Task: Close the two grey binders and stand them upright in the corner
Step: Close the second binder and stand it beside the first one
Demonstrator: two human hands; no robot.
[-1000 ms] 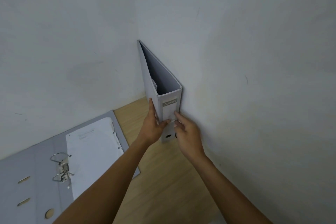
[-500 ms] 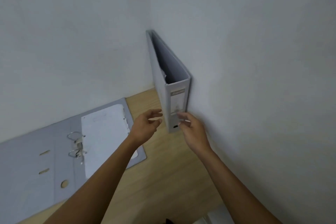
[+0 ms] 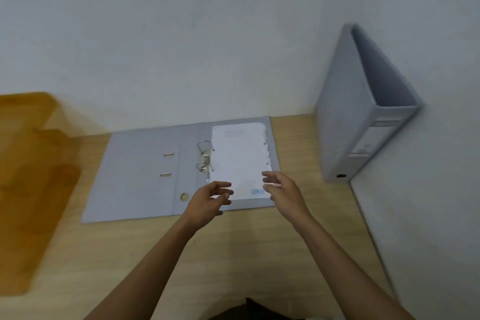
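One grey binder point(image 3: 342, 122) stands upright and closed in the corner at the right, its spine label facing me, touching the right wall. The second grey binder point(image 3: 140, 176) lies open flat on the wooden table, metal rings point(image 3: 205, 158) in the middle and a white sheet point(image 3: 239, 158) on its right half. My left hand point(image 3: 207, 202) hovers over the open binder's near edge with fingers spread and nothing in it. My right hand point(image 3: 283, 189) is open too, just past the sheet's lower right corner.
A brown wooden organiser point(image 3: 31, 176) with stepped tiers sits at the left, blurred. The light wooden table point(image 3: 233, 254) meets white walls at the back and at the right. A dark object point(image 3: 249, 309) shows at the bottom edge.
Both hands have let go of the upright binder and moved left over the open binder. The view has swung left, so the standing binder now sits at the right.
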